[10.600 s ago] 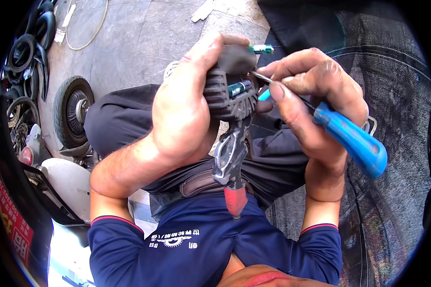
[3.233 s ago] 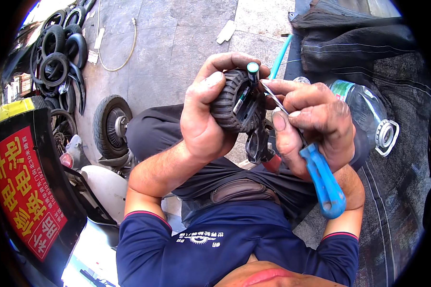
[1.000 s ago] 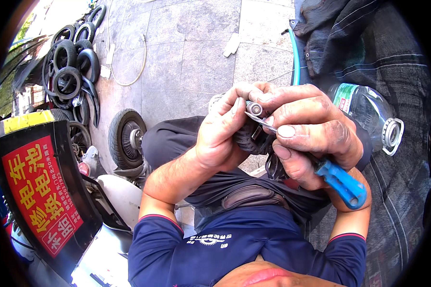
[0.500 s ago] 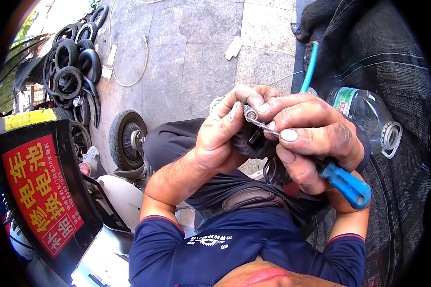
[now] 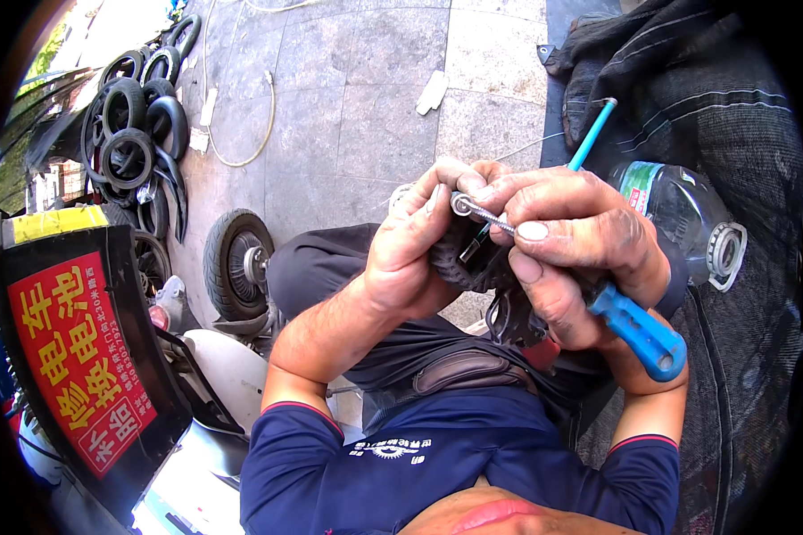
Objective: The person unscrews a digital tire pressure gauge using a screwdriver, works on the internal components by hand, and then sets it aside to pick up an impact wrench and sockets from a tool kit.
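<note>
My left hand is closed around a black ribbed rubber-cased object, with a small metal-ended cylinder pinched at its top. My right hand is closed on a blue-handled tool; a thin ridged metal shaft between its fingers reaches across the cylinder's end. My right fingertips meet my left ones there, hiding much of the cased object. Beneath it hangs a dark part with a red end, partly hidden by my right hand.
Piled tyres and a wheel lie left on the tiled floor. A red signboard stands near left. At right are dark mesh fabric, a clear jug and a cyan rod. My bent legs sit below my hands.
Earlier, green cylinders showed in the cased object; since then my hands have closed over it. In the last second the metal shaft's tip has moved onto the cylinder's end and the blue handle rose slightly.
</note>
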The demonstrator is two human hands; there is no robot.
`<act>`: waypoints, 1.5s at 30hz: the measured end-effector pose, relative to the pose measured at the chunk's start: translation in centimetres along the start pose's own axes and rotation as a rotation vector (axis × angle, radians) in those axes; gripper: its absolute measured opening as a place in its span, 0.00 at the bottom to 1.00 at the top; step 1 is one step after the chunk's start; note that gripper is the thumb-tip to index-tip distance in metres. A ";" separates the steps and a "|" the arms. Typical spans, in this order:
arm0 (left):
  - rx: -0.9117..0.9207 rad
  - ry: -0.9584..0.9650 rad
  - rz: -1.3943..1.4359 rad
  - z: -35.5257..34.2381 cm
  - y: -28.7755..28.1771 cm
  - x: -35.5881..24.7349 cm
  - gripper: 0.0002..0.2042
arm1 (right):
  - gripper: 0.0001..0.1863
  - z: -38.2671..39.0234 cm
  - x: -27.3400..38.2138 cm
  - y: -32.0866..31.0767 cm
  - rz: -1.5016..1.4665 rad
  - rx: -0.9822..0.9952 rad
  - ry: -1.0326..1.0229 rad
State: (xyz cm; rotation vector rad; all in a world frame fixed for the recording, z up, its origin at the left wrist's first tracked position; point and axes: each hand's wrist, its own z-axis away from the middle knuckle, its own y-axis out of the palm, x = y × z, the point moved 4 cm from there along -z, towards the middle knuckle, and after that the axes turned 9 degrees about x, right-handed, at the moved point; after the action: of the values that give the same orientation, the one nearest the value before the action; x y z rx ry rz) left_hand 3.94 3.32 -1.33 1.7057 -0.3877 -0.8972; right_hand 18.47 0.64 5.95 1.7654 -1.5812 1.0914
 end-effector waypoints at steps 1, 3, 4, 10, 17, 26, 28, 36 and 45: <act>-0.020 -0.013 0.003 0.1 -0.1 0.0 0.13 | 0.13 0.0 -0.1 0.0 -0.006 -0.022 -0.011; 0.007 -0.002 -0.001 0.0 -0.1 -0.1 0.13 | 0.13 0.1 -0.5 0.2 -0.026 -0.056 -0.056; 0.022 0.005 -0.008 -0.2 -0.1 -0.1 0.13 | 0.13 0.1 -0.7 0.2 -0.029 -0.054 -0.078; 0.030 -0.009 0.034 0.0 0.0 -0.2 0.13 | 0.11 -0.1 -0.9 0.0 -0.006 0.001 -0.118; 0.023 -0.041 0.039 0.0 0.0 -0.2 0.13 | 0.12 -0.2 -0.8 0.2 -0.015 -0.049 -0.099; 0.002 -0.050 0.040 -0.1 0.4 -0.2 0.14 | 0.12 -0.4 -0.6 -0.1 0.003 -0.004 -0.069; 0.020 -0.056 0.075 0.1 0.1 -0.1 0.14 | 0.11 -0.7 -0.5 -0.2 -0.006 0.034 -0.075; 0.020 -0.068 0.068 0.0 0.5 -0.3 0.15 | 0.12 -0.5 -0.7 0.0 -0.014 0.003 -0.092; -0.010 -0.088 0.092 0.0 0.4 -0.3 0.16 | 0.10 -0.5 -0.9 -0.1 -0.029 0.017 -0.090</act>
State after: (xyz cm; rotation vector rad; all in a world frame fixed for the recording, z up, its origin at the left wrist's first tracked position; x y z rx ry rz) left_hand 3.79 3.39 -0.88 1.6295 -0.5152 -0.9071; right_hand 18.45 1.61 5.47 1.8664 -1.5980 1.0282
